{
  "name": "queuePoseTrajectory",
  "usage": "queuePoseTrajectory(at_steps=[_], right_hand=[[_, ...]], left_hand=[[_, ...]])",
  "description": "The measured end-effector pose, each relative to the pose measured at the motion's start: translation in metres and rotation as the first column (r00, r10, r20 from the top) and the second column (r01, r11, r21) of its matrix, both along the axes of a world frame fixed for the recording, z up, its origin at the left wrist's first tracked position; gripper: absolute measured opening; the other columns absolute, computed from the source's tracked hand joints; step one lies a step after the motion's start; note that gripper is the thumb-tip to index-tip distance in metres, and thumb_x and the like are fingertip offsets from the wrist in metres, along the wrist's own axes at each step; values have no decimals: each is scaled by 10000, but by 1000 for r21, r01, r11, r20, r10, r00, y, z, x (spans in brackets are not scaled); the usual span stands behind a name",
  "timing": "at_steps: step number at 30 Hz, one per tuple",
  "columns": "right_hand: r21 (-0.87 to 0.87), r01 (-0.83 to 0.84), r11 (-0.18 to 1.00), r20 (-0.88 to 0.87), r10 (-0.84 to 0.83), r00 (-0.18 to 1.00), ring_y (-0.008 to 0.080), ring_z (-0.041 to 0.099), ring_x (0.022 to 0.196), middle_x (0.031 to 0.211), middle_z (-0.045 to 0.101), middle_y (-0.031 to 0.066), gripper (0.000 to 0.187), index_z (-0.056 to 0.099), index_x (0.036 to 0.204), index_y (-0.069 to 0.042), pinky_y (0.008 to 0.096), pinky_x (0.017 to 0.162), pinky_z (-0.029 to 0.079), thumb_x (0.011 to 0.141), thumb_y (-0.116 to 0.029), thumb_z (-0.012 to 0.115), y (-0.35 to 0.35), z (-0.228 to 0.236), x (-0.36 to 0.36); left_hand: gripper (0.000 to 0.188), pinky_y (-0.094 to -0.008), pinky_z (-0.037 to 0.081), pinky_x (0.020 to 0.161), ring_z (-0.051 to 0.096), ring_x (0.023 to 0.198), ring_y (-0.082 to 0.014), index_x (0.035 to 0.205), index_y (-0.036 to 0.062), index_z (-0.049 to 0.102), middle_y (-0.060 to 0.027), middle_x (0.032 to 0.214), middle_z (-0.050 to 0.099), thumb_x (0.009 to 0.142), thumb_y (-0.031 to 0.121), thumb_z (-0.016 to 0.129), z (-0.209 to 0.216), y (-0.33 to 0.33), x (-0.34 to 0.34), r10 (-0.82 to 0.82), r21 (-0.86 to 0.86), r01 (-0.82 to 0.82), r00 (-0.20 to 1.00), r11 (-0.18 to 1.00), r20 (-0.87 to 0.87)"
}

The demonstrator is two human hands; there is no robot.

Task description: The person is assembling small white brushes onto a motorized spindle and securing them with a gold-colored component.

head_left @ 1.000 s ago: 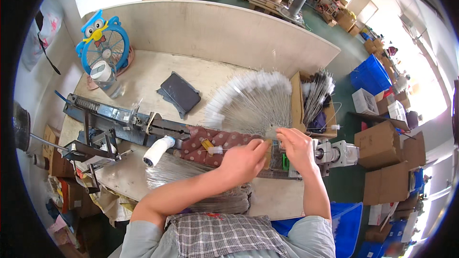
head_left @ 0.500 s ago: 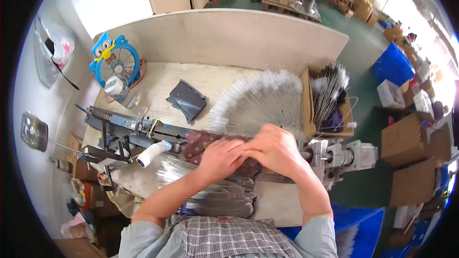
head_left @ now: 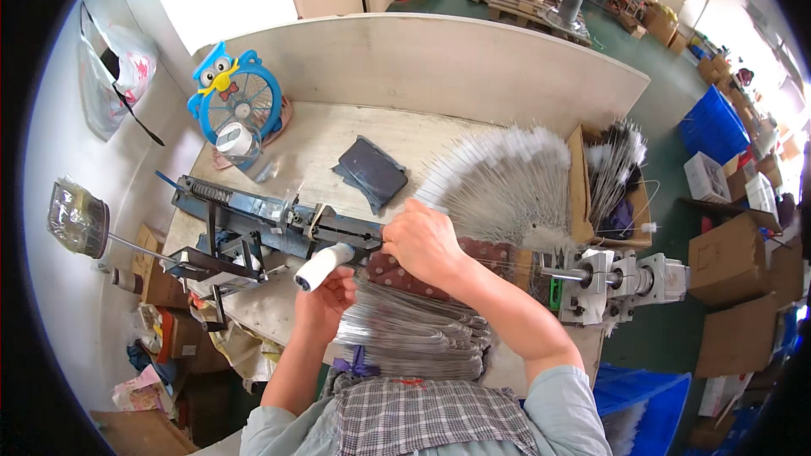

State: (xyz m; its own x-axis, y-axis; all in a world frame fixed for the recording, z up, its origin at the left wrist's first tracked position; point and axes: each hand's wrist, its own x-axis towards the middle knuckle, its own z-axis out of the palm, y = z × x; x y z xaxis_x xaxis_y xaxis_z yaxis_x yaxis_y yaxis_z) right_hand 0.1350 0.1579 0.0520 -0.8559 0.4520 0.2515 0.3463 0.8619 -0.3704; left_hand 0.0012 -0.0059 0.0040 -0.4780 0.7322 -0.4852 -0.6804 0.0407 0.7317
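Note:
My left hand (head_left: 325, 300) is just under a white-wrapped handle (head_left: 325, 267) on the bench device. Its fingers are loosely curled and apart beside the handle; whether they touch it is unclear. My right hand (head_left: 422, 243) has its fingers pinched together at the right end of the long dark metal device (head_left: 287, 224). What lies in that pinch is hidden. Below the right forearm is a thick bundle of thin silvery wires (head_left: 414, 333). A brown polka-dot cloth (head_left: 494, 253) lies beside the right wrist. Beyond it, wire-stemmed brushes with white bristles (head_left: 507, 173) are fanned out.
A folded dark cloth (head_left: 372, 173), a blue fan (head_left: 245, 105) and a clear jar (head_left: 238, 145) stand on the bench. At right are a metal spindle machine (head_left: 625, 283) and a cardboard box (head_left: 583, 194) of brushes. A blue crate (head_left: 650, 405) stands below the bench.
My hands were together over the polka-dot cloth and have separated. The left went down and left to the white handle; the right moved to the device's end. The view has shifted slightly.

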Motion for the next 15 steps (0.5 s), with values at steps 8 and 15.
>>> queuePoseTrajectory(at_steps=[8,15], right_hand=[[1,22,1000,7,-22,1000,248,553,832,707,631,46,135,654,668,-63,376,671,501,664,-194,685,-3,2,-1],[54,-3,999,-156,11,988,235,549,832,706,601,35,108,647,709,-74,375,652,489,695,-180,666,-3,5,18]], left_hand=[[479,-315,447,502,587,504,-175,666,31,691,-84,526,587,761,500,655,-18,28,24,-610,-548,268,346,792,-713],[387,-290,467,577,603,609,-144,824,-2,676,-77,659,636,768,381,690,-40,30,27,-489,-350,344,567,872,-663]])
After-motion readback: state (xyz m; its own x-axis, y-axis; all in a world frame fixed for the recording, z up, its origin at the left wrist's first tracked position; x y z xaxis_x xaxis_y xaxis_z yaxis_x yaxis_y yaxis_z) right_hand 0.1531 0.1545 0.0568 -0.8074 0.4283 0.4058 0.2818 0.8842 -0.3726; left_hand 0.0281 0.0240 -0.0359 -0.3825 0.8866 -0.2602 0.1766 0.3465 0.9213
